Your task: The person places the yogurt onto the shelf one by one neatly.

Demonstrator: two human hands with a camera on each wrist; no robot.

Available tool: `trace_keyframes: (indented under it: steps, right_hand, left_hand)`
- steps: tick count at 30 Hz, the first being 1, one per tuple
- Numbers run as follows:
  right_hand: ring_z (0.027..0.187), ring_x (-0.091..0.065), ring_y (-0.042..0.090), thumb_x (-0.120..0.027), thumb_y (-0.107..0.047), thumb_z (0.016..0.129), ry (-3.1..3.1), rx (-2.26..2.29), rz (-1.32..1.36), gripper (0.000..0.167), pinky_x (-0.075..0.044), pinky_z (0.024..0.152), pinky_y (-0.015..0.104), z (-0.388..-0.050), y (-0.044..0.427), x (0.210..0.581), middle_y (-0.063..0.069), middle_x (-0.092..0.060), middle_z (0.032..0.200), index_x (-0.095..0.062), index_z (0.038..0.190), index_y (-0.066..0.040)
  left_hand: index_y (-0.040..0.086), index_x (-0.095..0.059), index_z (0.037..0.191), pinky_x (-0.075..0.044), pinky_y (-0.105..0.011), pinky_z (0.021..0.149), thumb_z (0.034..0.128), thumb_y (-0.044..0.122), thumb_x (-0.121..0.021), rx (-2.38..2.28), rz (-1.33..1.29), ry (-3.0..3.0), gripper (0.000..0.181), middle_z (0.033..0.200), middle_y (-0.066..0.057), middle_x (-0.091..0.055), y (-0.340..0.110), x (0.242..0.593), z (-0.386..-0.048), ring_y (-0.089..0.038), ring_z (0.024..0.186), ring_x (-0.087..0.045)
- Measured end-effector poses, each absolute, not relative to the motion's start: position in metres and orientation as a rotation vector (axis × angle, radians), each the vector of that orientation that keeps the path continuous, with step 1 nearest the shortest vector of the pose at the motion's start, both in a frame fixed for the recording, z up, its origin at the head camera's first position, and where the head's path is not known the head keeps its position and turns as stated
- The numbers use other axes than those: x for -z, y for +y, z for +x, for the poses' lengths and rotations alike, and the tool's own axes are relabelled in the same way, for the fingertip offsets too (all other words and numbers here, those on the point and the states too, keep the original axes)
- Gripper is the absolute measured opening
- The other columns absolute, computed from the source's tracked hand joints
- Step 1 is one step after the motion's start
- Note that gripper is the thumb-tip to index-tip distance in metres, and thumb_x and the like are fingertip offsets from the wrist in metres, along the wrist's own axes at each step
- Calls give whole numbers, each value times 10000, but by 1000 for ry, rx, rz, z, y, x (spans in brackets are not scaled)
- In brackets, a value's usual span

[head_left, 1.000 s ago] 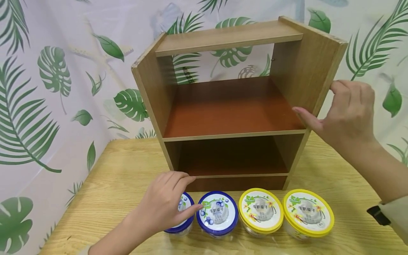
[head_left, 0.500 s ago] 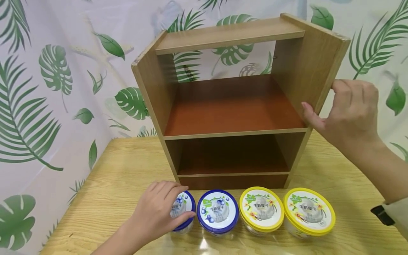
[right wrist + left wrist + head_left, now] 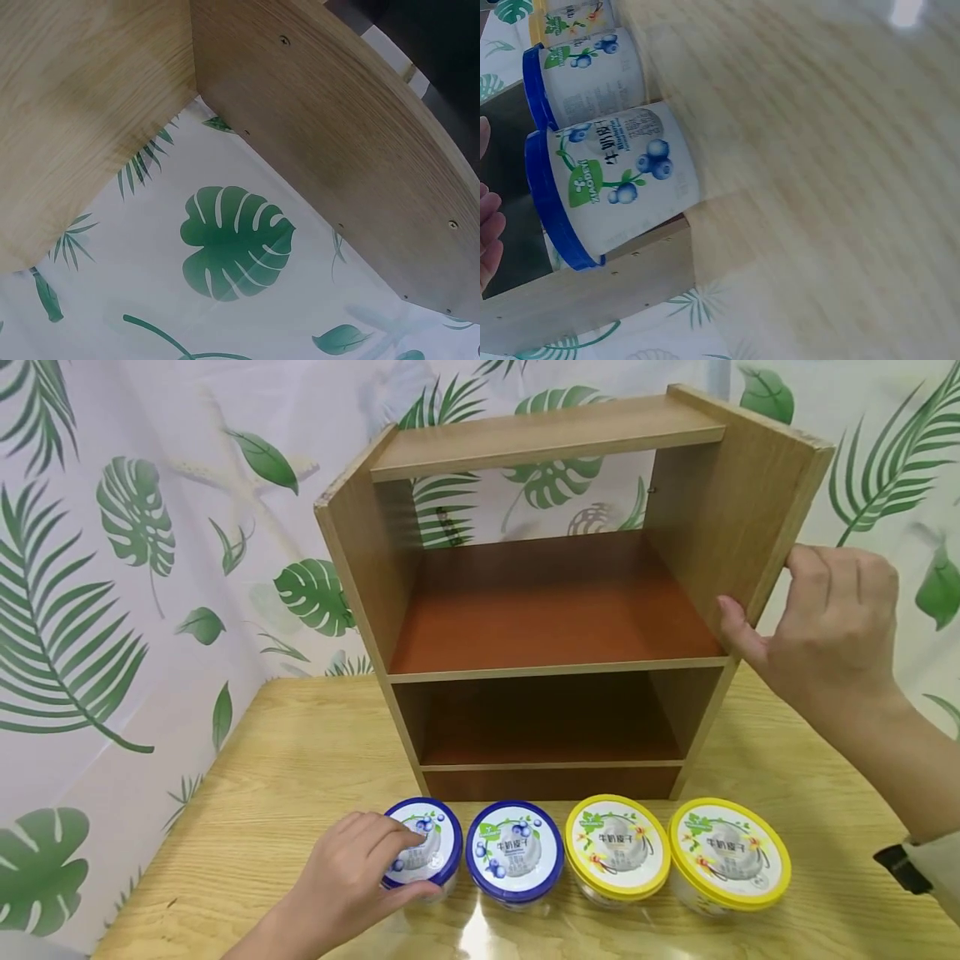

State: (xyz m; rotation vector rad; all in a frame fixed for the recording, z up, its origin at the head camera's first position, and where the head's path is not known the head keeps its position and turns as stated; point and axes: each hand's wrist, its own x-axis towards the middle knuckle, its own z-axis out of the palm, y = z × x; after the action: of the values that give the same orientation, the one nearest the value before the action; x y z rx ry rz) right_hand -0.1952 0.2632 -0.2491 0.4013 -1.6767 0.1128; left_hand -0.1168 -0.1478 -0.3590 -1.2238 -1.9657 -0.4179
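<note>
In the head view, a small wooden shelf unit (image 3: 557,672) stands on the table. My right hand (image 3: 836,627) grips the front edge of its right side panel, thumb on the inner side and fingers round the outside. Two blue-lidded tubs with blueberries on the labels stand before the shelf, a left one (image 3: 423,843) and a right one (image 3: 515,852). My left hand (image 3: 348,877) hovers at the left tub, fingers and thumb spread over its lid's left part. In the left wrist view, the fingertips (image 3: 489,232) appear apart from that tub's blue lid (image 3: 551,202).
Two yellow-lidded tubs, one (image 3: 617,847) beside the blue ones and another (image 3: 727,856) at the right end, continue the row. The wood-grain table (image 3: 300,760) meets a leaf-printed backdrop (image 3: 187,527). The shelf has two compartments facing me.
My left hand has moved left and down, from between the two blue-lidded tubs to the leftmost one, uncovering more of its lid. My right hand keeps its grip on the shelf.
</note>
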Motion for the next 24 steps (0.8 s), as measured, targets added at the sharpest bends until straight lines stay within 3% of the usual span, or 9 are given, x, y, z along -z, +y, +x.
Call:
trace_keyframes:
  steps: [9,16,24]
  right_hand:
    - [768,-430,518,-512,-337,876,-1673,-93,408,518,-304,726,609,-195,264,248,341,-476,838,-483,967,173]
    - [753,-421,507,-517,-329,876,-1666,-111,415,501,-296,706,605,-198,266,251,331,-471,826,-479,973,161]
    - [770,-416,499,-482,-367,901,-1661,-98,418,525,-294,708,599,-201,268,253,324,-471,847,-473,997,149]
  left_hand:
    - [114,-633,696,-465,-231,566,896,481,-590,361,-1294,-1840,420,672,35,-601,-155,367,-116,-106,604,-563]
    - [121,-635,709,-461,-246,581,900,498,-568,338,-1264,-1864,428,705,25,-601,-158,380,-117,-123,632,-553]
    - [86,-622,725,-484,-200,572,958,360,-540,297,-1377,-1722,370,704,22,-596,-156,384,-122,-90,629,-543]
